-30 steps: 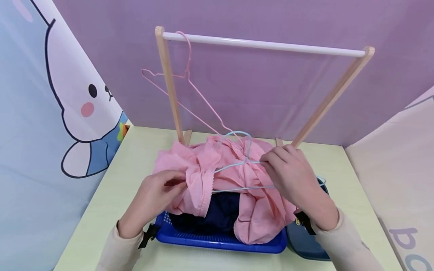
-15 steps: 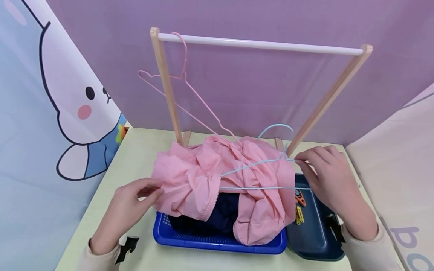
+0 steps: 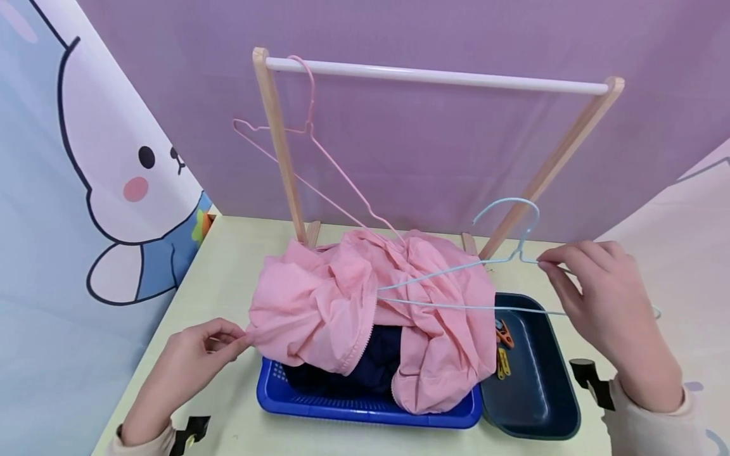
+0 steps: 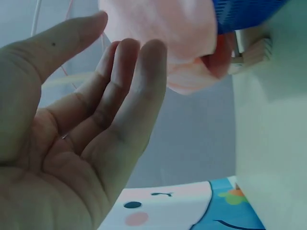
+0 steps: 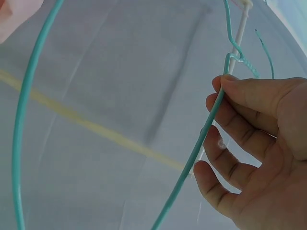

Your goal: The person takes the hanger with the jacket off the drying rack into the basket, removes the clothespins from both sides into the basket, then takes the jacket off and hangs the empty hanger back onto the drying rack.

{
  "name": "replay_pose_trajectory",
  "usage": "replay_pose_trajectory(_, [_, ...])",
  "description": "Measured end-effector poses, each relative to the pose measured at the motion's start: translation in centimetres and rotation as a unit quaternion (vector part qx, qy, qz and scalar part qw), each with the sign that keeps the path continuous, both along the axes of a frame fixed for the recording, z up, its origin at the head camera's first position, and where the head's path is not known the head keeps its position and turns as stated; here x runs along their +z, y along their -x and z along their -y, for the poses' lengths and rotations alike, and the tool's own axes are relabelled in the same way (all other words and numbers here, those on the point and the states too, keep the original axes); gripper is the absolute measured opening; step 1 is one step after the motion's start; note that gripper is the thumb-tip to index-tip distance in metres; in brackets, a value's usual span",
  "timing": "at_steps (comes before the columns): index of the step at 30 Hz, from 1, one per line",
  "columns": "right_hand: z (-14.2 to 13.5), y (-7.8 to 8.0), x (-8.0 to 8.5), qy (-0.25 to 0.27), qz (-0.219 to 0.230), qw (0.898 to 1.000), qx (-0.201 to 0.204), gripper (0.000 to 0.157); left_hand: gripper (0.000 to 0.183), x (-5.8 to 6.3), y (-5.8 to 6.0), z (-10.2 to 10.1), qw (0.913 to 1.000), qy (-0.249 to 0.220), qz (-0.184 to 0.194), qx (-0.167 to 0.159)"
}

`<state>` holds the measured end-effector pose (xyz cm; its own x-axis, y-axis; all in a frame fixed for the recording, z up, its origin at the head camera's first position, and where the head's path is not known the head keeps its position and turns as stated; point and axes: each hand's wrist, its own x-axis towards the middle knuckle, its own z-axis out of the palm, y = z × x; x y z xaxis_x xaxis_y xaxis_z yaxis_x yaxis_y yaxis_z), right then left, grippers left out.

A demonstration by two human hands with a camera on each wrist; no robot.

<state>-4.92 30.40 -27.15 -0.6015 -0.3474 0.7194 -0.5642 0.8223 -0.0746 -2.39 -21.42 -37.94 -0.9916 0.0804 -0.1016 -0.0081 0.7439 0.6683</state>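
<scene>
The left hand [image 3: 194, 358] has moved outward, thumb and fingertips pinching the edge of the pink garment [image 3: 319, 310] heaped on the blue basket [image 3: 365, 415]. The light-blue hanger [image 3: 520, 250] has slid rightward, pinched between the right hand's [image 3: 607, 297] thumb and fingers; its left end remains under cloth, so it seems partly withdrawn.

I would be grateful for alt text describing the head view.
A person's right hand holds a pale blue hanger, its other end tucked under a pink garment, whose edge the left hand pinches. The garment lies over a blue basket; behind, a pink hanger hooks over a white bar.
</scene>
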Motion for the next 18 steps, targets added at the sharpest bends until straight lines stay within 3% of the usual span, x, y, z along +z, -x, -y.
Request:
replay_pose_trajectory(5, [-0.7,0.1,0.1,0.004,0.000,1.000,-0.018,0.059,0.037,-0.9,0.1,0.6,0.9957,-0.024,0.089,0.006])
replay_pose_trajectory(12, [-1.8,0.8,-0.5,0.002,0.010,0.999,-0.037,0.057,0.042,-2.5,0.2,1.1,0.9859,-0.063,0.155,0.008])
replay_pose_trajectory(15, [-2.1,1.3,-0.8,0.008,0.009,0.999,-0.042,0.037,0.039,-3.5,-0.1,1.3,0.9792,-0.100,0.177,0.002])
replay_pose_trajectory(18, [-2.3,1.9,-1.1,0.012,0.013,0.999,-0.047,0.011,0.037,-4.4,-0.5,1.3,0.9662,-0.169,0.194,-0.013])
